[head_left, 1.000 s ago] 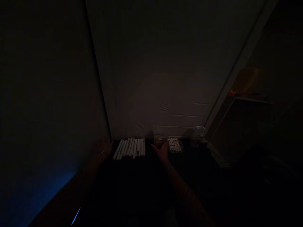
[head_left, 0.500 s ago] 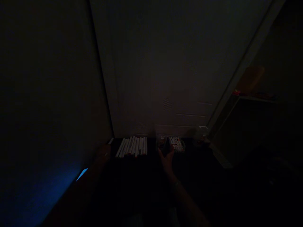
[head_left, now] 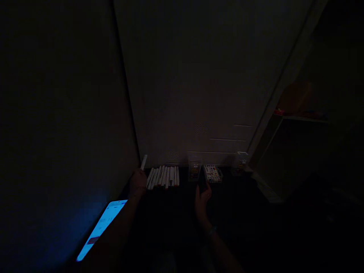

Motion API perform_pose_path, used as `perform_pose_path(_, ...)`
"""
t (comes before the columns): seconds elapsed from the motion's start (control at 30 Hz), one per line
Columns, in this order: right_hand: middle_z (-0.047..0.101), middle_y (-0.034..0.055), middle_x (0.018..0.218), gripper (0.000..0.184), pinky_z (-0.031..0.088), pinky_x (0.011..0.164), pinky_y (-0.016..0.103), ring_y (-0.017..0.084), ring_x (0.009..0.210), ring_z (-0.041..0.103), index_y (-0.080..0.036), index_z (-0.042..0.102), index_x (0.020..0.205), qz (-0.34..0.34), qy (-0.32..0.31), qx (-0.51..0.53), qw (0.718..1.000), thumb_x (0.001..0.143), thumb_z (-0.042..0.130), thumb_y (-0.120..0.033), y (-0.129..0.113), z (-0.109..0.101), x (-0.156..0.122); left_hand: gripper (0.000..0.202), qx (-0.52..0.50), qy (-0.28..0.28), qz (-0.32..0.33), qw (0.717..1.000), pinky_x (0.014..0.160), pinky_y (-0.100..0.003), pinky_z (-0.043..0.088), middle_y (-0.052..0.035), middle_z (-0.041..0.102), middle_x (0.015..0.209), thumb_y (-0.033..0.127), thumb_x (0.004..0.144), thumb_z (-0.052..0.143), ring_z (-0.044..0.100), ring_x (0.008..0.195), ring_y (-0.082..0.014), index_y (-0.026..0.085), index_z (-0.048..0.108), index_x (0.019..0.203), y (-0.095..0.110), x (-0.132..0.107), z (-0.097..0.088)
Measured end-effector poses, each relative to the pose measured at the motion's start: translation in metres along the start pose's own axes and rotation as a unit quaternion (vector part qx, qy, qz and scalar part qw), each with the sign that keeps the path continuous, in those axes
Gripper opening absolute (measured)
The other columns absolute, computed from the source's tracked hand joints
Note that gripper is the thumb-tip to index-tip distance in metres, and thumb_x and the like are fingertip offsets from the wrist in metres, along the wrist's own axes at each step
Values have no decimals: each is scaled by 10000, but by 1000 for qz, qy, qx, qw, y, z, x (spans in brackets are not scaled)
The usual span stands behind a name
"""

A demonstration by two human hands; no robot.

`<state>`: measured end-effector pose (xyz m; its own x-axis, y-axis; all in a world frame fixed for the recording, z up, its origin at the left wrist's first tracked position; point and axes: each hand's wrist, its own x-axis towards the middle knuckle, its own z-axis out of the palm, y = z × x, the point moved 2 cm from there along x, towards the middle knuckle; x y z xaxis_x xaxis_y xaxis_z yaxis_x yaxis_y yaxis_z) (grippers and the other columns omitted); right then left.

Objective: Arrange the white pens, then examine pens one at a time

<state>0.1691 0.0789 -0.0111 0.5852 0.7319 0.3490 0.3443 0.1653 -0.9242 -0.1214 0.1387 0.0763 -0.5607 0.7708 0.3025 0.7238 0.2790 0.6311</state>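
Observation:
The scene is very dark. My left hand (head_left: 138, 181) is closed on a white marker (head_left: 144, 162), which sticks up from the fingers at a slant. Just right of it lies a row of several white markers (head_left: 163, 177), side by side on a dark surface. My right hand (head_left: 203, 197) has its thumb and fingers curled around a dark object (head_left: 202, 179) whose kind I cannot make out. A clear box with small things inside (head_left: 194, 172) stands behind that hand to the left, and a case of small patterned pieces (head_left: 212, 173) lies behind it to the right.
A lit phone-like screen (head_left: 102, 225) lies at the left, partly behind my left forearm. Another clear container (head_left: 240, 163) stands at the back right, against the pale wall (head_left: 193, 94). A shelf (head_left: 304, 118) with an orange thing (head_left: 295, 98) on it is farther right.
My left hand has moved right and up with the white marker, uncovering more of the lit screen. My right hand has drawn back slightly from the boxes with the dark object.

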Motion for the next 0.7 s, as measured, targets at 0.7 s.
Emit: perform_pose_path(0.7,548,-9,683,367,417,618,225,123,643,510,-170,556,909,-10,-229,140,963,813,387,-482,-8,-14,-8,424,-332,-332,133,873,597,-234,365,24,529,572,530,715,466,469,580,-117,170,606,889,5,-141,48)
